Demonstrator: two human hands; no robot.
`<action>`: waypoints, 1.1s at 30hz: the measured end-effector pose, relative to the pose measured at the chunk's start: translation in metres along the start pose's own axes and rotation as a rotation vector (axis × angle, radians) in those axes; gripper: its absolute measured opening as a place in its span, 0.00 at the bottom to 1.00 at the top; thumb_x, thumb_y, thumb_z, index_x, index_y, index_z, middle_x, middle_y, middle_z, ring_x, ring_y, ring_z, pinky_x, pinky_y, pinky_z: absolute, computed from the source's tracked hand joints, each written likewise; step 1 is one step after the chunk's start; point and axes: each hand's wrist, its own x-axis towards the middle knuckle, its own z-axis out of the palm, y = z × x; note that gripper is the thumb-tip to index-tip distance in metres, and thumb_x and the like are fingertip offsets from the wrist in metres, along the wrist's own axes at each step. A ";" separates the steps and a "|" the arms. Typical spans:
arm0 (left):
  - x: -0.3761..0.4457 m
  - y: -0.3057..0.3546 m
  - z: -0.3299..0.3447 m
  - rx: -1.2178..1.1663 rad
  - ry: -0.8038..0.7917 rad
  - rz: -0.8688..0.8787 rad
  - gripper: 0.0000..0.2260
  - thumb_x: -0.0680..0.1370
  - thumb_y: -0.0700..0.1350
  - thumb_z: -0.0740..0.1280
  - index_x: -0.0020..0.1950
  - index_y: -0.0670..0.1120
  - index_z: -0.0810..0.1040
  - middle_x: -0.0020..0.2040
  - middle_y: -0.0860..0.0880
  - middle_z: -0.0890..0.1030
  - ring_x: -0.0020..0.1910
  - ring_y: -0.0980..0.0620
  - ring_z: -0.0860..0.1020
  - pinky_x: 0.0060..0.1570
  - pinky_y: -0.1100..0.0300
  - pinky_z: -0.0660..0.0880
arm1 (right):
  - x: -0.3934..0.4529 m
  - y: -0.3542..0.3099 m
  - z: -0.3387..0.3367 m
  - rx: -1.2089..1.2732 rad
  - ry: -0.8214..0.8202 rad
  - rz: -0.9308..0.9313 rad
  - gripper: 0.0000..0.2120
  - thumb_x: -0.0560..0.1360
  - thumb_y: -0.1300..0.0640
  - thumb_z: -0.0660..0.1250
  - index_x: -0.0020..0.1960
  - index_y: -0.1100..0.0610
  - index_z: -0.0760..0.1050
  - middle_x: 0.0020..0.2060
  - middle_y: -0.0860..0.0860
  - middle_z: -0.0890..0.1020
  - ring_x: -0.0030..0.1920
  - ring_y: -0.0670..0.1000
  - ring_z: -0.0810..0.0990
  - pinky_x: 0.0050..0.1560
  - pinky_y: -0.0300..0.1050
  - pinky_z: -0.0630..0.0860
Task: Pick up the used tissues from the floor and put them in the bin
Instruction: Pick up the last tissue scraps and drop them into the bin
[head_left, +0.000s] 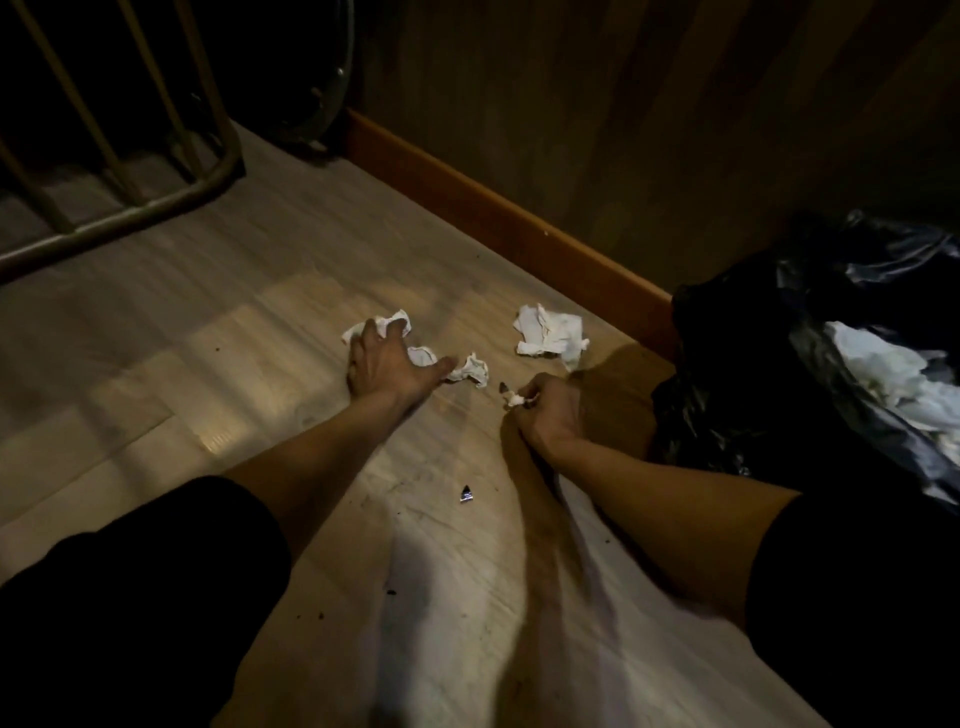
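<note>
White crumpled tissues lie on the wooden floor. My left hand (387, 358) rests spread over a group of them: one tissue (384, 325) under the fingertips, another (422, 356) by the palm, a third (471, 369) just off the thumb. A larger tissue (550, 332) lies apart to the right, near the wall. My right hand (548, 410) is closed around a small tissue scrap (515, 399) that pokes out of the fingers. The bin (779, 364), lined with a black plastic bag, stands at the right with white tissues (893, 374) inside.
An orange skirting board (493, 218) runs along the wall behind the tissues. A metal tube frame (156, 197) stands on the floor at the upper left. A small dark scrap (466, 494) lies between my forearms, amid scattered crumbs.
</note>
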 end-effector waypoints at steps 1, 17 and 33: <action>0.001 -0.001 0.005 0.056 -0.024 0.029 0.42 0.66 0.70 0.71 0.75 0.53 0.66 0.77 0.44 0.63 0.77 0.39 0.59 0.73 0.43 0.63 | 0.005 -0.005 0.000 0.036 0.030 0.005 0.07 0.74 0.58 0.71 0.52 0.55 0.80 0.52 0.57 0.83 0.54 0.57 0.81 0.54 0.52 0.80; -0.007 -0.029 -0.003 0.147 0.069 0.306 0.21 0.74 0.52 0.74 0.59 0.42 0.74 0.57 0.41 0.79 0.58 0.40 0.75 0.54 0.48 0.74 | 0.103 -0.006 -0.026 -0.135 -0.120 0.108 0.31 0.77 0.49 0.69 0.77 0.50 0.65 0.76 0.58 0.60 0.72 0.63 0.67 0.72 0.52 0.68; -0.030 -0.037 -0.006 0.097 -0.017 0.332 0.14 0.71 0.53 0.74 0.44 0.44 0.77 0.49 0.44 0.76 0.46 0.41 0.79 0.43 0.56 0.74 | 0.007 0.012 0.000 -0.106 -0.043 -0.318 0.09 0.74 0.57 0.67 0.53 0.57 0.76 0.55 0.60 0.80 0.54 0.61 0.79 0.49 0.46 0.74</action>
